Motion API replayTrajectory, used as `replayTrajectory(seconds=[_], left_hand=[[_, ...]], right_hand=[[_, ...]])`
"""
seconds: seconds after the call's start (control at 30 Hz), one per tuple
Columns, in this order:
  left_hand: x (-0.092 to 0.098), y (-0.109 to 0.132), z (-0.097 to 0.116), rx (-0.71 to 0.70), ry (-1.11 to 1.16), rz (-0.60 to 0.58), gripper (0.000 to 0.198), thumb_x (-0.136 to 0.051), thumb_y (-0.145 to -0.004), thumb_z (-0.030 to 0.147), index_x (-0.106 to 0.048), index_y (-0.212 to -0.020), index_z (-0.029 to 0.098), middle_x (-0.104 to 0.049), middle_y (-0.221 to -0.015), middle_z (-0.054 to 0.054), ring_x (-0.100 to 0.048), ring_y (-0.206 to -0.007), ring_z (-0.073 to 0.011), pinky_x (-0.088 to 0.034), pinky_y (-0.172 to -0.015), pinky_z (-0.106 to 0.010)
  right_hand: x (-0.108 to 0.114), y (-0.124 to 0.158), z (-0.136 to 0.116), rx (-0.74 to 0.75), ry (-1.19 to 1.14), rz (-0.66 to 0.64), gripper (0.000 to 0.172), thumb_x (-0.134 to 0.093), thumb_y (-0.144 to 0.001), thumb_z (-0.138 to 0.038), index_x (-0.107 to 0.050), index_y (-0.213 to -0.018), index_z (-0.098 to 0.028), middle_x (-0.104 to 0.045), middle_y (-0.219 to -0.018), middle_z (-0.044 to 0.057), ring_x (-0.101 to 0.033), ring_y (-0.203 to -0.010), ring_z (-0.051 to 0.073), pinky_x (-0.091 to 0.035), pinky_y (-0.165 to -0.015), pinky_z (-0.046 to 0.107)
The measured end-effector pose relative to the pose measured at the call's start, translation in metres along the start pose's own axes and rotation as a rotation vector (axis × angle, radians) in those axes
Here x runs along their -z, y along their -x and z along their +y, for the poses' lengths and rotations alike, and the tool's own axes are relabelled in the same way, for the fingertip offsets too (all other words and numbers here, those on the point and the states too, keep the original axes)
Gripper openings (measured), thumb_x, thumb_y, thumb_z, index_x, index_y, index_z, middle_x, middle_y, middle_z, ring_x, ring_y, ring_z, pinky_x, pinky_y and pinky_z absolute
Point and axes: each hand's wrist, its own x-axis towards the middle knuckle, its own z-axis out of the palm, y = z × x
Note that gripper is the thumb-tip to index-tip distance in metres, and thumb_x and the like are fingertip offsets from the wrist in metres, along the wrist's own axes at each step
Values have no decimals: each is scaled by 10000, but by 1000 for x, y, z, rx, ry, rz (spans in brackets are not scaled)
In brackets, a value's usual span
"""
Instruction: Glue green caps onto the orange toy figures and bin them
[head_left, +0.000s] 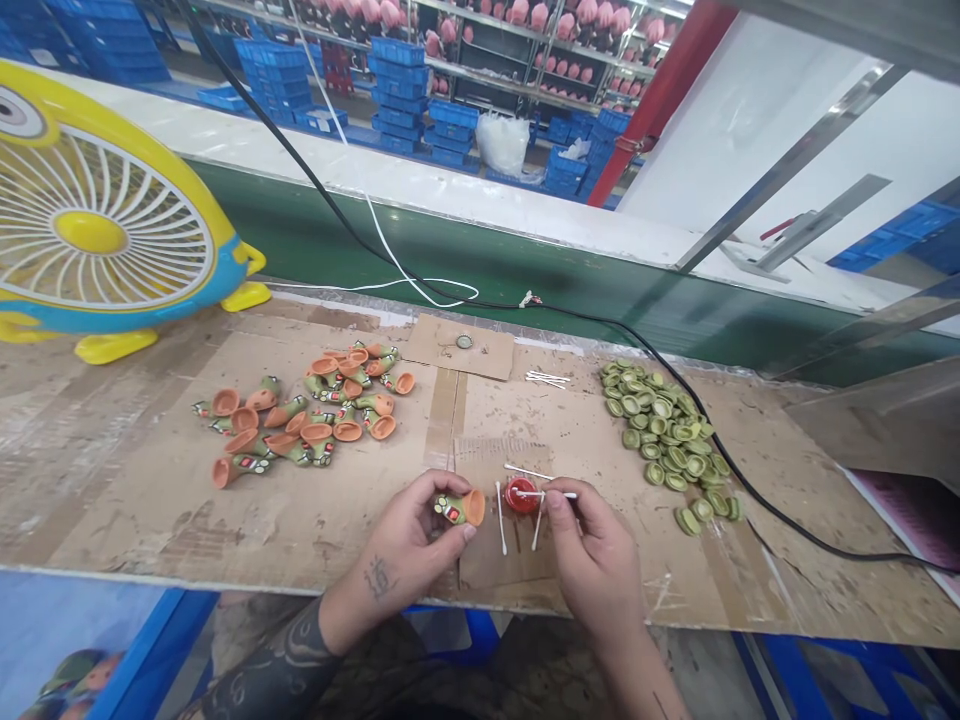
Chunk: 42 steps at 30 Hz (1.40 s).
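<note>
Between the thumb and fingers of my left hand (415, 537) is a small green and orange painted figurine (459, 508), its orange cup-shaped end facing right. My right hand (592, 545) pinches a cotton swab (541, 494), whose far tip is over a small round pot of red paint (520, 496). Whether that tip touches the paint, I cannot tell. Around the pot lie more swabs: one on its left (502, 520), one behind it, and one partly beside my right fingers. The pot stands on a piece of cardboard (480, 570).
Similar figurines (315, 410) lie grouped at left, and a pile of small green oval pieces (664, 425) at right. Spare swabs (547, 379) and a bottle cap (464, 342) are further back. A yellow fan (112, 230) stands far left; a black cable (675, 375) crosses the right side.
</note>
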Motion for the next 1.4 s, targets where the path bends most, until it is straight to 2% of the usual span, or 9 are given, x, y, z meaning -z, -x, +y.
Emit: replayTrajectory(seconds=[0.17, 0.4, 0.5, 0.6, 0.77, 0.97, 1.13, 1.3, 1.4], left_hand=[[-1, -3, 5, -24, 106, -2, 200, -759, -805, 200, -606, -931, 183, -645, -1014, -69, -611, -982, -192, -501, -839, -278], [3, -6, 1, 13, 234, -44, 281, -817, -806, 287, -637, -991, 177, -655, -1078, -86, -616, -1049, -207, -491, -928, -309], [4, -6, -1, 51, 268, -47, 305, -820, -821, 335, -646, -1017, 179, -650, -1066, -72, -607, -999, -188, -493, -886, -291], [5, -5, 0, 80, 274, -65, 321, -819, -831, 357, -649, -1036, 178, -639, -1039, -59, -588, -943, -168, -488, -834, -272], [6, -4, 3, 79, 272, -96, 326, -809, -846, 386, -653, -1039, 175, -636, -1000, -48, -585, -936, -165, -490, -839, -270], [6, -3, 6, 141, 287, -94, 421, -831, -817, 455, -662, -1075, 168, -636, -950, -33, -596, -905, -155, -500, -804, -250], [5, -1, 10, 204, 316, -69, 588, -829, -808, 503, -636, -1255, 173, -678, -996, -51, -630, -958, -173, -507, -874, -281], [6, -1, 11, 218, 320, -59, 673, -800, -833, 517, -595, -1356, 148, -657, -889, -37, -583, -781, -139, -484, -710, -257], [7, -1, 10, 239, 343, -68, 704, -781, -847, 526, -569, -1396, 139, -633, -840, -23, -550, -729, -126, -474, -674, -252]], right_hand=[[4, -6, 9, 67, 206, -62, 247, -520, -1035, -372, -696, -946, -223, -744, -871, 33, -684, -788, 191, -518, -746, 293], [-1, -6, 17, 58, 221, -92, 252, -513, -1037, -374, -700, -963, -222, -753, -910, 42, -691, -826, 198, -517, -770, 302], [1, -4, 12, 39, 147, -37, 225, -546, -1025, -371, -702, -958, -224, -743, -879, 35, -686, -806, 189, -519, -757, 288], [0, 0, 2, -33, -77, -1, 200, -570, -1024, -372, -695, -967, -227, -728, -845, 24, -673, -758, 164, -530, -717, 259], [-11, 5, -12, -91, -351, -139, 179, -578, -1030, -361, -691, -983, -230, -696, -827, 9, -652, -764, 141, -532, -709, 232], [-23, 2, -9, -123, -353, -213, 202, -566, -1040, -385, -676, -978, -228, -681, -841, 5, -648, -792, 130, -523, -732, 221], [-24, 1, -11, -114, -332, -209, 208, -551, -1047, -377, -669, -963, -229, -679, -835, -1, -648, -792, 121, -524, -744, 207], [-24, 1, -14, -58, -348, -227, 183, -548, -1050, -341, -682, -979, -240, -699, -867, 1, -674, -817, 121, -534, -773, 210], [-21, 4, -13, -52, -372, -236, 146, -560, -1046, -312, -692, -1020, -258, -718, -916, 3, -693, -844, 125, -545, -786, 220]])
